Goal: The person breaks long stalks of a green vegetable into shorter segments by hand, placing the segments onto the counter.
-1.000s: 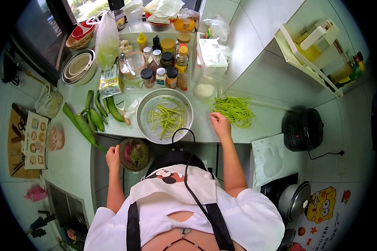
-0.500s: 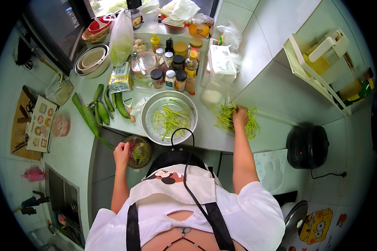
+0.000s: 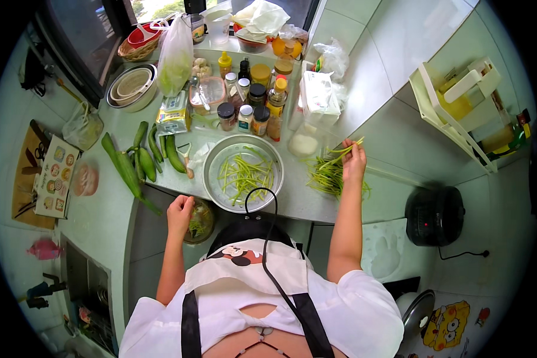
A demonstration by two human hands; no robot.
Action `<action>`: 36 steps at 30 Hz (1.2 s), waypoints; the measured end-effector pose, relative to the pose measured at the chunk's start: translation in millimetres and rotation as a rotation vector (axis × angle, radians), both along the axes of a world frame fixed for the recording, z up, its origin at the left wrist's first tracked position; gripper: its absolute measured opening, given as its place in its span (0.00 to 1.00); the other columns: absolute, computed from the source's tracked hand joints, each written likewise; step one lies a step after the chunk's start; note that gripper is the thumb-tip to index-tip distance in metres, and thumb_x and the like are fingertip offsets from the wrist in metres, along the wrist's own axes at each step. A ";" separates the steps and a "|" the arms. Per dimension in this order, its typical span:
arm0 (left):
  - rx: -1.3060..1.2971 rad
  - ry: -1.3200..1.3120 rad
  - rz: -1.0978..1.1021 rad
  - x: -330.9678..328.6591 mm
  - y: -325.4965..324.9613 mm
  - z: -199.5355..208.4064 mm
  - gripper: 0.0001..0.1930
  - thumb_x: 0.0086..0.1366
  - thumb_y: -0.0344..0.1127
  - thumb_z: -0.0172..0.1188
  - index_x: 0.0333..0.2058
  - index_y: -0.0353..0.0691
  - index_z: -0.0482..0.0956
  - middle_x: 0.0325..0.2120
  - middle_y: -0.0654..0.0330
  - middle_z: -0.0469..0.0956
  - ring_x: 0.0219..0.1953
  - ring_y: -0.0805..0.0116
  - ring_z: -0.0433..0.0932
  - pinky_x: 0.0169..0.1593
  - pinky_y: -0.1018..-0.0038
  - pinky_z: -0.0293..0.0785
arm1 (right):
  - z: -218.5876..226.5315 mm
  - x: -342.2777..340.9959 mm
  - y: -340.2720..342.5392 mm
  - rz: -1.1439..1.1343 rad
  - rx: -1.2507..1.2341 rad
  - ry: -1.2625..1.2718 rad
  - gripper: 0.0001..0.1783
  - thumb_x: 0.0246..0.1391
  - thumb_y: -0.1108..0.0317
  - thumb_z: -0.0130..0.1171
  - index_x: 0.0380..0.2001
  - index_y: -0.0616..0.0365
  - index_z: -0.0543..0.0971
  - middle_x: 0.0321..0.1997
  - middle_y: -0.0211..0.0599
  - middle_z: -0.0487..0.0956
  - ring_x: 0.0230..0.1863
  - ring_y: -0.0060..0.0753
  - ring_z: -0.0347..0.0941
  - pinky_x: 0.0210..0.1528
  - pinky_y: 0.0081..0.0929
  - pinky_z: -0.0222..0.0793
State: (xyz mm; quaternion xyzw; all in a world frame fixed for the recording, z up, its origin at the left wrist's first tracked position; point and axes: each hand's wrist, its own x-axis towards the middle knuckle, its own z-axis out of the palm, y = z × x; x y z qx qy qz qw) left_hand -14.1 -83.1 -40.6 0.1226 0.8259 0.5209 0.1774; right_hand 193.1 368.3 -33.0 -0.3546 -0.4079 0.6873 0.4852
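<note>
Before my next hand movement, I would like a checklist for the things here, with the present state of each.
1. Right hand holds long thin green vegetables: ok.
2. Left hand is empty: cannot tell, its inside is hidden.
3. Round silver metal basin holds thin green pieces: ok.
4. Round brownish see-through bowl is unobstructed in view: not ok, left hand partly covers it.
5. Loose green pile lies on pale smooth counter: ok.

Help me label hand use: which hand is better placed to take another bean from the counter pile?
Likely the right hand: it is at the bean pile, holding a few beans. The left hand is across the metal basin, by the small bowl.
</note>
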 end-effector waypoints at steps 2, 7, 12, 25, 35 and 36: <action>0.040 -0.009 -0.021 -4.4 4.4 -2.6 0.12 0.61 0.38 0.56 0.23 0.35 0.74 0.14 0.65 0.72 0.15 0.79 0.68 0.21 0.78 0.64 | 12.0 0.0 -12.8 0.027 -0.052 0.146 0.06 0.62 0.67 0.46 0.38 0.56 0.70 0.43 0.38 0.77 0.46 0.33 0.75 0.44 0.30 0.74; 0.148 -0.109 -0.094 -11.9 12.1 -6.7 0.12 0.61 0.38 0.57 0.25 0.35 0.75 0.15 0.66 0.71 0.15 0.80 0.68 0.21 0.80 0.64 | 20.6 8.8 -41.0 0.064 -0.171 0.377 0.07 0.63 0.68 0.45 0.38 0.58 0.71 0.43 0.40 0.76 0.48 0.37 0.74 0.51 0.40 0.74; 0.148 -0.106 -0.184 -15.3 30.9 6.3 0.10 0.62 0.36 0.56 0.26 0.35 0.75 0.15 0.67 0.70 0.16 0.80 0.68 0.21 0.80 0.65 | 15.5 4.6 -63.9 0.095 -0.177 0.370 0.07 0.63 0.69 0.44 0.39 0.57 0.71 0.40 0.39 0.76 0.44 0.36 0.75 0.49 0.39 0.75; 0.178 0.005 -0.415 -5.5 65.3 23.6 0.07 0.60 0.31 0.58 0.32 0.33 0.76 0.20 0.61 0.73 0.19 0.74 0.71 0.25 0.77 0.67 | 36.8 -8.1 -108.4 0.159 -0.102 0.287 0.05 0.62 0.68 0.47 0.37 0.56 0.71 0.34 0.32 0.74 0.36 0.26 0.73 0.42 0.24 0.74; 0.175 0.514 -0.558 28.4 108.1 78.6 0.11 0.55 0.34 0.62 0.38 0.43 0.77 0.36 0.58 0.76 0.31 0.57 0.77 0.34 0.69 0.74 | 71.9 -51.0 -186.9 0.507 -0.060 0.310 0.06 0.62 0.67 0.48 0.36 0.57 0.70 0.34 0.33 0.73 0.36 0.27 0.72 0.43 0.24 0.71; 0.174 0.551 -0.568 29.6 109.5 78.1 0.11 0.56 0.34 0.61 0.38 0.43 0.77 0.36 0.58 0.76 0.31 0.58 0.77 0.34 0.69 0.74 | 75.1 -53.9 -191.1 0.512 -0.063 0.297 0.06 0.62 0.67 0.48 0.37 0.57 0.70 0.35 0.33 0.73 0.36 0.28 0.71 0.43 0.25 0.71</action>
